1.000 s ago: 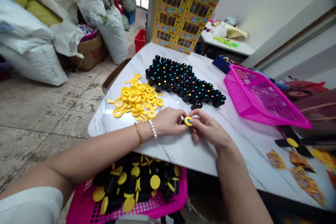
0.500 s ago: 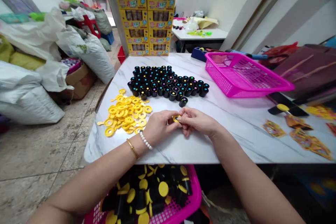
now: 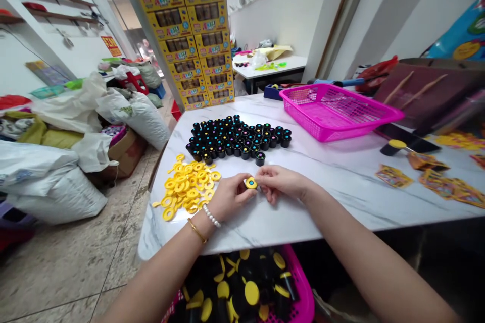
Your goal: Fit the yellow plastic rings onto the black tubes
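Our left hand (image 3: 232,193) pinches one yellow-ringed piece (image 3: 250,182) over the tabletop (image 3: 326,176); whether our right hand (image 3: 279,181), fingers curled beside it, grips too, we can't tell. Beyond, many black caps (image 3: 237,149) stand ringless, near loose yellow rings (image 3: 192,194).

Rings (image 3: 191,185) yellow; cups (image 3: 237,149) black; baskets (image 3: 326,133) magenta; tabletop (image 3: 341,176) white, grey-veined.

Black pieces (image 3: 237,148) block ahead; rightward, tabletop (image 3: 333,171) lies free.
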`<state>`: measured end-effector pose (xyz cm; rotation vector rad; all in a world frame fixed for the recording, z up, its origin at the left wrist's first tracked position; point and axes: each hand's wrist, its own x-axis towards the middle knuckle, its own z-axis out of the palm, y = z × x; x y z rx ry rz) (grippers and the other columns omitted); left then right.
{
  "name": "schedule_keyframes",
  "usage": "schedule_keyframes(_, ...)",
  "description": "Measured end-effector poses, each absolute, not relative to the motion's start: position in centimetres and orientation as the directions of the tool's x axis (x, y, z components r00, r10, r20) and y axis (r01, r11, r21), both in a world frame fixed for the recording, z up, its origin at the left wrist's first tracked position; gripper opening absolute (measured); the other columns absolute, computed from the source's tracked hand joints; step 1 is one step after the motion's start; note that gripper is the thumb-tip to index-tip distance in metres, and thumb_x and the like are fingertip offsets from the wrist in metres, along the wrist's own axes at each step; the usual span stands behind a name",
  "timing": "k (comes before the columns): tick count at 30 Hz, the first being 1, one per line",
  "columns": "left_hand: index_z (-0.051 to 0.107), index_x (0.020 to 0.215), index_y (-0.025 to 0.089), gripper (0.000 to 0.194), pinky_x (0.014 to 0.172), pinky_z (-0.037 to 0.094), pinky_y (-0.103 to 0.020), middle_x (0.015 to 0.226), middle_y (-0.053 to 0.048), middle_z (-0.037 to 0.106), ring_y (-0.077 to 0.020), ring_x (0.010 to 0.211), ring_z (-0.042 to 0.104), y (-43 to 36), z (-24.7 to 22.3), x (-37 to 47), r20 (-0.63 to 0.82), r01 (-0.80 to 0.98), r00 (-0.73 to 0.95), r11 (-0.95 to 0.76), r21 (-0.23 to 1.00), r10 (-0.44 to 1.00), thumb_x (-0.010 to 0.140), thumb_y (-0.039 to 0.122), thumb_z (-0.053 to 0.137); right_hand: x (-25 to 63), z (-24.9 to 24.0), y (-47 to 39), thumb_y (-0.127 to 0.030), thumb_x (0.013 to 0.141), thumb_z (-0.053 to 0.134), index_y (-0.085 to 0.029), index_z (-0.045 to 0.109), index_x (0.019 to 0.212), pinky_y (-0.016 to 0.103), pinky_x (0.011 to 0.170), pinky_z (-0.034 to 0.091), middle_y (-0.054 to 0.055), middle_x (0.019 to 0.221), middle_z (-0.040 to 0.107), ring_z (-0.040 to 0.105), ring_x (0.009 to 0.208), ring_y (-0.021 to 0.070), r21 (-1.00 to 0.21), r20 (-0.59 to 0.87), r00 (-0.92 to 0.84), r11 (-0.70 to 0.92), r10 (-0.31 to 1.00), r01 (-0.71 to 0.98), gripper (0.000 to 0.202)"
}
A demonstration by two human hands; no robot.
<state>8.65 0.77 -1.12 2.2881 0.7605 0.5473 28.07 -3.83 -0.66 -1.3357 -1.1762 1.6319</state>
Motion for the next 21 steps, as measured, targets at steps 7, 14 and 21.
schedule_keyframes(7, 0.065, 0.099, 0.018, 0.024, 0.053, 0.035, -0.019, 0.060, 0.004, 0.055, -0.0086, 0.055, 0.047, 1.7, -0.4, 7.0, 0.086, 0.392, 0.759, -0.558, 0.731, 0.646, 0.080, 0.031, 0.059, 28.5, -0.1, -4.2, -0.027, 0.075, 0.071, -0.016, 0.053, 0.092, 0.028, 0.060, 0.058, 0.003, 0.073, 0.069, 0.070, 0.065, 0.0171, -0.952, -0.224, -0.361, -0.282, 0.905, -0.115, 0.027)
schedule_keyframes(14, 0.067, 0.101, 0.020, 0.027, 0.055, 0.034, -0.018, 0.063, 0.004, 0.057, -0.0084, 0.057, 0.047, 1.9, 0.0, 7.1, 0.049, 0.346, 0.805, -0.534, 0.771, 0.592, 0.080, 0.035, 0.061, 26.8, -0.3, -3.2, -0.036, 0.076, 0.068, -0.019, 0.052, 0.091, 0.016, 0.036, 0.044, -0.005, 0.052, 0.060, 0.056, 0.038, 0.0091, -0.935, -0.323, -0.274, -0.350, 0.906, -0.052, 0.028)
schedule_keyframes(21, 0.068, 0.086, 0.018, 0.022, 0.056, 0.033, -0.020, 0.065, 0.002, 0.062, -0.0110, 0.059, 0.052, 1.6, -0.5, 7.6, 0.079, 0.418, 0.799, -0.644, 0.641, 0.596, 0.076, 0.038, 0.065, 25.0, -0.3, -2.6, -0.047, 0.075, 0.067, -0.022, 0.043, 0.074, 0.014, 0.023, 0.015, -0.011, 0.034, 0.041, 0.027, 0.024, 0.0039, -0.892, -0.384, -0.165, -0.318, 0.909, 0.322, 0.035)
